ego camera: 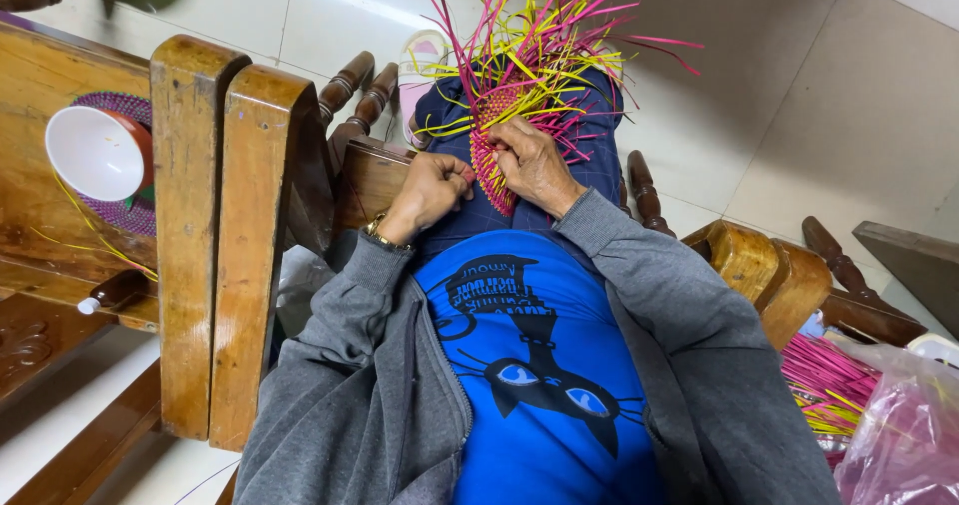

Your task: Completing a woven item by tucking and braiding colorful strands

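Here the wooden chair fills the frame, its thick armrest running along one side of the seated person. Beside that armrest stands a wooden bench carrying a white bowl on a purple woven mat. On the chair's far side lies a bundle of pink and yellow strips next to a pink plastic bag. Over the lap, between the armrests, sits the half-woven piece: a small, tight disc is finished, while long loose strands fan outward unwoven, so most seems left. The left hand is fisted on a strand; the right hand grips the disc's edge.
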